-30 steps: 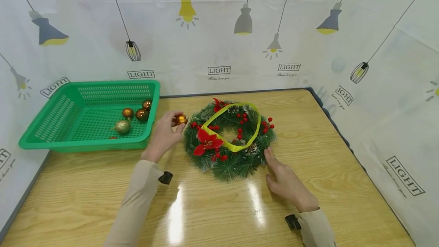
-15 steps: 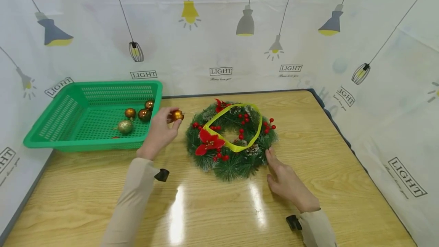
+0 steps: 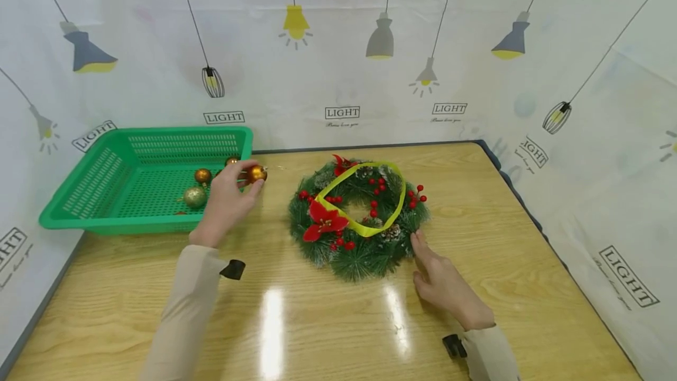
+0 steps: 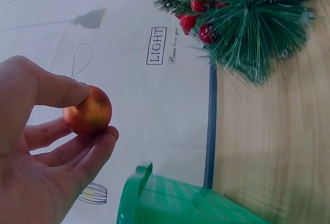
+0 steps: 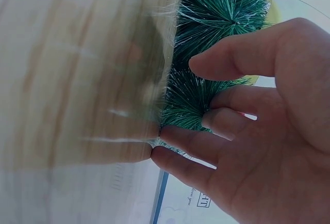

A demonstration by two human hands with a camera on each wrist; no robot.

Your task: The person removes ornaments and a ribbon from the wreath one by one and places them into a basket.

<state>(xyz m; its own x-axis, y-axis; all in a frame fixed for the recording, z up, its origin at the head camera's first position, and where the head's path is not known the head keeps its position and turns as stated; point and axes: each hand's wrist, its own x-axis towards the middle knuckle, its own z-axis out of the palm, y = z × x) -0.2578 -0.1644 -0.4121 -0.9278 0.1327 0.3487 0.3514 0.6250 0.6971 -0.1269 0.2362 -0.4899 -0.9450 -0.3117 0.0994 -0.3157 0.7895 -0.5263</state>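
Observation:
My left hand [image 3: 224, 204] pinches an orange-gold Christmas bauble [image 3: 258, 174] between thumb and fingers, near the right rim of the green basket. In the left wrist view a thin silver loop stands up from the bauble [image 4: 92, 111]. A green Christmas wreath [image 3: 357, 260] lies on the table, with red berries, pine cones, red poinsettias [image 3: 325, 222] and a loop of yellow ribbon [image 3: 367, 231]. At its lower right edge my right hand [image 3: 446, 287] touches the needles with loosely extended fingers, gripping nothing. The right wrist view shows those fingers against the wreath's green tufts [image 5: 232, 20].
At the left of the wooden table [image 3: 328, 334] stands the green plastic basket [image 3: 137, 228]. Several baubles lie in it, among them a pale gold glitter bauble [image 3: 194, 197] and a copper one [image 3: 203, 176]. A white printed cloth backdrop [image 3: 338, 63] rises behind the table.
My left hand has carried the bauble leftward, away from the wreath's left edge to the basket's right rim. The right hand stays at the wreath. The head view has shifted slightly.

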